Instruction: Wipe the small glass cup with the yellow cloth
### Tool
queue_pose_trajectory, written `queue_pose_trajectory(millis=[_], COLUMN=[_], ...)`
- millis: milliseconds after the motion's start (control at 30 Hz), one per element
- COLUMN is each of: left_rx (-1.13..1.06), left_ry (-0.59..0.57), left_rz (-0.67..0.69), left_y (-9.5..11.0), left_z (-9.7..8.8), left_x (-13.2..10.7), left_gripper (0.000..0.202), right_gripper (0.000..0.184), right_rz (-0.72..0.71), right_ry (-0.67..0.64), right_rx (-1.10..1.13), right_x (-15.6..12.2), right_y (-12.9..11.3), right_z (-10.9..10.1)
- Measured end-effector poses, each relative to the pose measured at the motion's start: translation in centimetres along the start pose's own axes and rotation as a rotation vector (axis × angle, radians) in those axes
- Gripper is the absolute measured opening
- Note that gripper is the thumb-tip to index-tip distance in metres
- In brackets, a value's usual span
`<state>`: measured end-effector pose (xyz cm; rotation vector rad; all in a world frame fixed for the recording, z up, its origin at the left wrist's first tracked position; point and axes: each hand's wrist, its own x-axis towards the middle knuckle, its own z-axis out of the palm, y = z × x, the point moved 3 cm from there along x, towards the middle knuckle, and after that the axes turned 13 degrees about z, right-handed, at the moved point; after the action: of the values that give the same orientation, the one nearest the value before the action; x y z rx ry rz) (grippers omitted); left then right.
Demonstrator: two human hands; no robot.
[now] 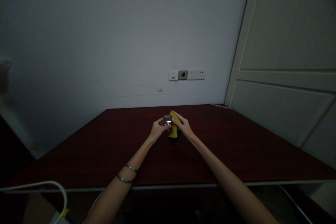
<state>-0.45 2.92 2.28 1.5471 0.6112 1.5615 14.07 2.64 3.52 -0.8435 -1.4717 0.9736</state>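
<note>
Both my arms reach out over a dark red-brown table (105, 147). My left hand (157, 129) is closed around a small shiny glass-like object (166, 120). My right hand (183, 126) is closed on a yellow cloth (174, 130) that presses against the shiny object. The two hands meet above the middle of the table, toward its far side. Two thin bracelets (127, 173) sit on my left forearm. The room is dim, so the shiny object's exact shape is unclear.
A white wall stands behind the table with a row of sockets (187, 75). A pale panelled door (286, 77) fills the right side. A white cable (60, 192) loops at the lower left below the table's near edge.
</note>
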Motion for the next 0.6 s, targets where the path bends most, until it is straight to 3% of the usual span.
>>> queue_pose_trajectory(millis=[133, 233, 400, 600], left_rx=[0.002, 0.018, 0.09, 0.071], left_ry=[0.005, -0.007, -0.037, -0.2], left_rz=[-0.064, -0.067, -0.177, -0.325], left_y=[-0.4, -0.5, -1.3, -2.2], left_z=[-0.3, -0.3, -0.4, -1.3], left_x=[0.0, 0.0, -0.1, 0.2], left_gripper=[0.052, 0.049, 0.05, 0.067], right_gripper=[0.077, 0.089, 0.091, 0.09], right_rz=[-0.039, -0.077, -0.07, 0.118], right_ry=[-0.14, -0.128, -0.03, 0.006], right_rx=[-0.057, -0.101, -0.144, -0.015], right_x=[-0.8, -0.9, -0.5, -0.2], right_y=[0.2, 0.9, 2.6, 2.7], right_z=[0.4, 0.7, 0.8, 0.6])
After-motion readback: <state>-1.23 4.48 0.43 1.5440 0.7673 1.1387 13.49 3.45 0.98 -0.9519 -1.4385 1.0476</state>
